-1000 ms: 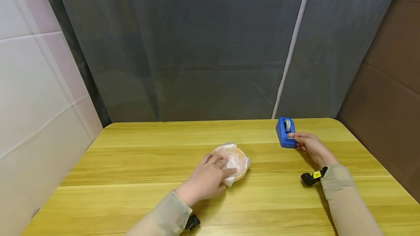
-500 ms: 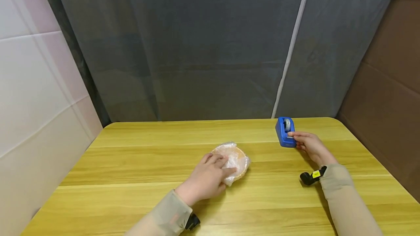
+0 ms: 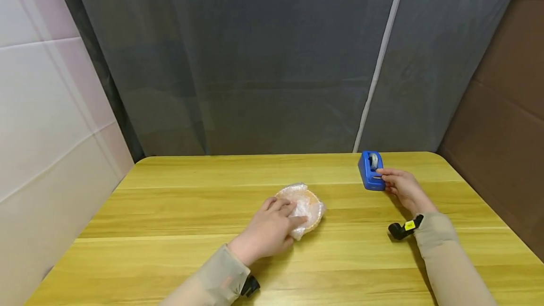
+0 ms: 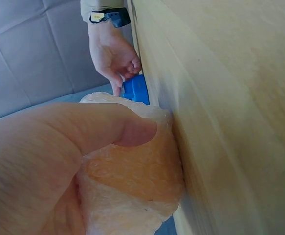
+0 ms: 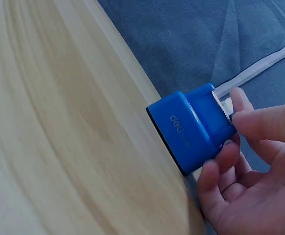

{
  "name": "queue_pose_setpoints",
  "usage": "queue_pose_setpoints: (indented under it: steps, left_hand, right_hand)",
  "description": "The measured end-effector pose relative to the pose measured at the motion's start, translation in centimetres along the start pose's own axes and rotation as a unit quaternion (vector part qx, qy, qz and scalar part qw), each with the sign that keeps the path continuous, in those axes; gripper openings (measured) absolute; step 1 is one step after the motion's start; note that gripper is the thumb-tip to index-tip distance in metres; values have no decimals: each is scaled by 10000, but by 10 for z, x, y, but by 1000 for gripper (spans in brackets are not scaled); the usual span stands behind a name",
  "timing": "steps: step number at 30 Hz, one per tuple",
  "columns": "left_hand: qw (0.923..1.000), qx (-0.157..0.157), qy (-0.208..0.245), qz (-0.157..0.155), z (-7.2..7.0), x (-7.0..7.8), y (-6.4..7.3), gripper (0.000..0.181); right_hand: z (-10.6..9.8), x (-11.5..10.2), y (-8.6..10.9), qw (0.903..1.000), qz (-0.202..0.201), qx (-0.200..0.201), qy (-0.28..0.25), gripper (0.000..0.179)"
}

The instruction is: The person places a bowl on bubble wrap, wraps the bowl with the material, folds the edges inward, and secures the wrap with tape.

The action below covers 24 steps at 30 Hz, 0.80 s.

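Note:
A round orange thing [image 4: 142,166] lies in clear bubble wrap [image 3: 301,205] on the table, its scalloped rim showing. My left hand [image 3: 268,228] rests on it from the near left, fingers spread over the wrap and thumb laid across it. At the right back, a blue tape dispenser [image 5: 188,125] stands with a roll of clear tape [image 3: 373,161] in it. Thumb and forefinger of my right hand [image 3: 405,190] pinch the tape's end [image 5: 228,105] at the serrated cutter. The other fingers curl beside the dispenser's front, as the right wrist view shows.
Both things stand on a wood-grain table [image 3: 178,211]. A dark grey curtain [image 3: 263,60] hangs behind its far edge. White panels [image 3: 46,84] close off the left side, and a brown panel [image 3: 505,84] the right. Each wrist wears a small black camera.

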<state>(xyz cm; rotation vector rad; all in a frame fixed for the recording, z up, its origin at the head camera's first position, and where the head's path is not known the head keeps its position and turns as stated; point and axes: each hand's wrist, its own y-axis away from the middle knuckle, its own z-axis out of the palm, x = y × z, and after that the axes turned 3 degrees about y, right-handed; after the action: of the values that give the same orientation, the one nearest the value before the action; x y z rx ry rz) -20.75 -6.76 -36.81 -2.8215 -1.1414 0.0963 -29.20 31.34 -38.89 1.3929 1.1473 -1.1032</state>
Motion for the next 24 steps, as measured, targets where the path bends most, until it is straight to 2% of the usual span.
queue_pose_setpoints:
  steps: [5, 10, 15, 20, 22, 24]
  left_hand:
    - [10000, 0, -27, 18, 0, 1, 0, 51]
    - [10000, 62, -15, 67, 0, 3, 0, 51]
    - [9999, 72, 17, 87, 0, 4, -1, 50]
    - [10000, 31, 0, 68, 1, 4, -2, 51]
    - [10000, 32, -4, 71, 2, 3, -3, 51]
    - [10000, 46, -5, 74, 3, 3, -3, 50]
  right_hand:
    - [-2, -2, 4, 9995, 89, -177, -239, 34]
    - [-3, -2, 8, 9990, 76, -304, -332, 25]
    - [-3, -1, 12, 9973, -7, -469, -557, 41]
    - [-4, -2, 15, 9908, 18, -486, -1266, 24]
    - [-4, -2, 15, 9909, 25, -446, -1266, 22]
    - [-3, -3, 15, 9924, 24, -404, -1163, 28]
